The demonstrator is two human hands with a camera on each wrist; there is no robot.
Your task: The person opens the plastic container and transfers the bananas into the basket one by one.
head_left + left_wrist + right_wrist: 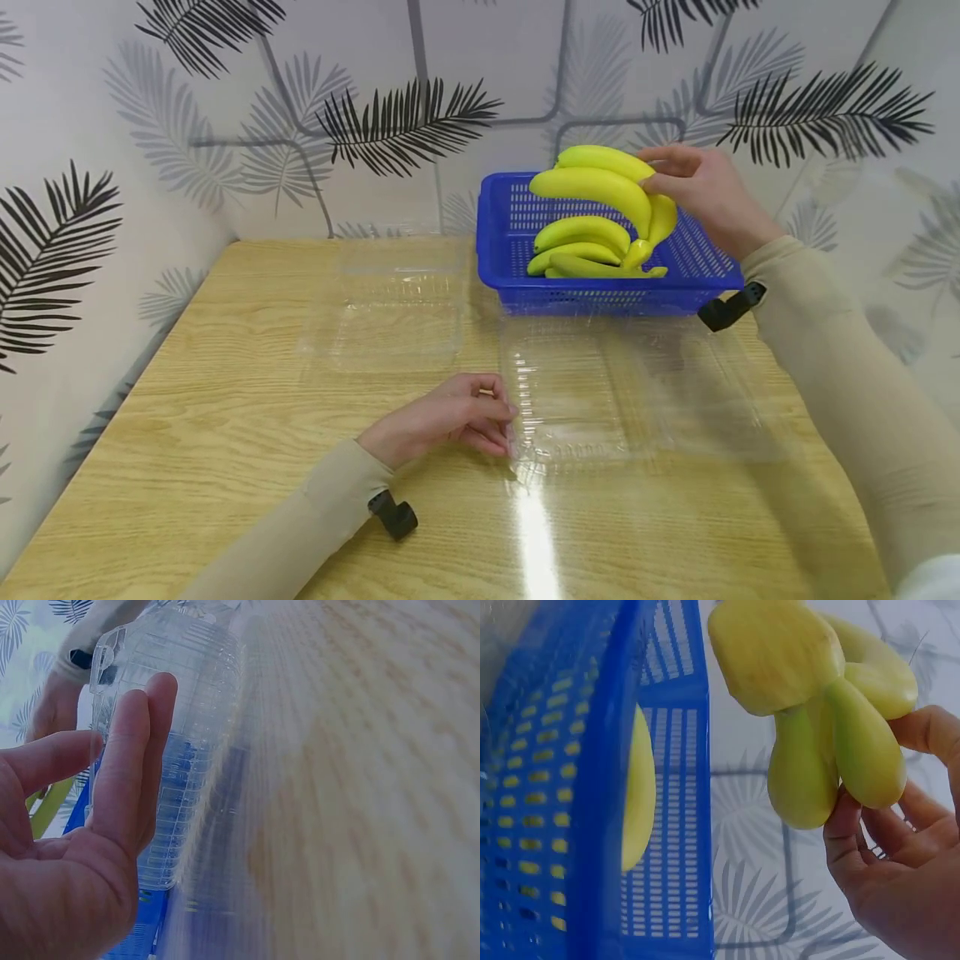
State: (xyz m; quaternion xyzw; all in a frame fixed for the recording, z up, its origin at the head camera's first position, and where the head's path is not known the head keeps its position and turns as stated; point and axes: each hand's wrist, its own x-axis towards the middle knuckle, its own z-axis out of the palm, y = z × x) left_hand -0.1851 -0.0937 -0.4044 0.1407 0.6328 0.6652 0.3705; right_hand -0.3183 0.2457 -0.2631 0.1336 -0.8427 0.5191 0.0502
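My right hand (663, 175) grips a bunch of yellow bananas (600, 187) by its stem end and holds it just above a blue slotted basket (517, 283). The right wrist view shows the same bunch (810, 697) pinched between thumb and fingers of that hand (885, 840), beside the basket wall (592, 787). A second banana bunch (581, 250) lies inside the basket. My left hand (498, 425) rests on the table, fingertips touching the left edge of an open clear plastic clamshell container (600, 392). In the left wrist view its fingers (127, 772) lie straight against the container (191, 712).
Another clear plastic container (393, 321) lies on the wooden table (225, 400) at the back left. The basket stands against the leaf-patterned wall (375, 125). The wall also runs close along the table's left side.
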